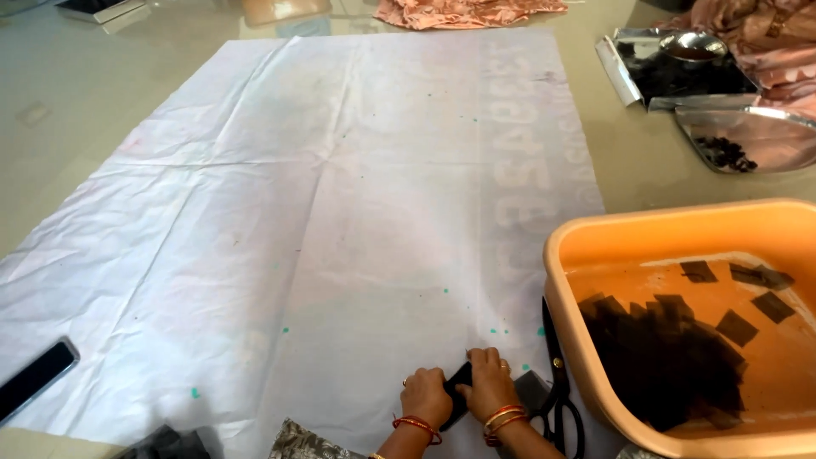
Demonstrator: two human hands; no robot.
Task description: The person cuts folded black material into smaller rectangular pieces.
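My left hand (425, 395) and my right hand (487, 382) are pressed together low on a large white sheet (323, 212) spread on the floor. Both hands grip one small black piece (460, 376) between them; most of it is hidden by the fingers. Red and gold bangles circle both wrists. Black scissors (557, 382) lie flat just right of my right hand, touching nothing I hold. A grey scrap (529, 389) sits between my right wrist and the scissors.
An orange plastic tub (680, 225) at the right holds water and several dark square pieces (671, 348). Steel trays (748, 136) and a steel bowl (693, 47) lie at the far right. A black phone (34, 378) rests at the left edge. Pink cloth (463, 12) lies at the top.
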